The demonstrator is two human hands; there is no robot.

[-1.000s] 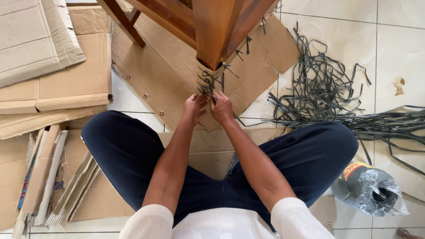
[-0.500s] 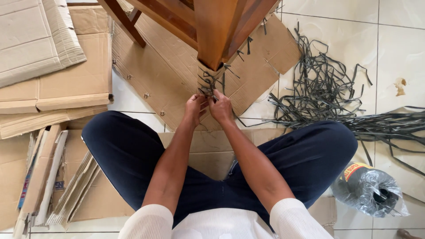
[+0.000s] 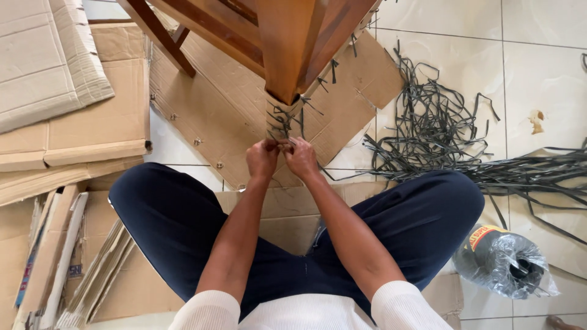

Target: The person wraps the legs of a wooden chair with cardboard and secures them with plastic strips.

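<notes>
1. A person sits cross-legged on the tiled floor (image 3: 550, 36), dark trousers and white sleeves in view, both hands raised to the foot of a wooden furniture leg (image 3: 287, 49).
2. The left hand (image 3: 263, 159) and right hand (image 3: 301, 157) meet side by side, nearly touching, at the lower edge of a cardboard wrap (image 3: 276, 113) that sheathes the bottom of the leg.
3. Dark plastic strap (image 3: 282, 122) criss-crosses the wrap; the fingers of both hands are pinched together on the strap ends just below it, each grip closed on the strap.
4. The wrapped leg stands on a flattened sheet of cardboard (image 3: 226, 104) spread on the floor, directly in front of the person's knees.
5. To the person's right, a loose tangle of cut straps (image 3: 434, 128) sprawls over the tiles, with longer lengths trailing off toward the edge of the view.
6. Near the right knee lies a roll in clear plastic wrapping (image 3: 504, 260) with a red and yellow label.
7. To the left, stacked flat cardboard boxes (image 3: 67, 110) lie on the floor, and further folded cardboard pieces (image 3: 67, 256) lie beside the left thigh.
8. More cardboard lies under the person's legs.
</notes>
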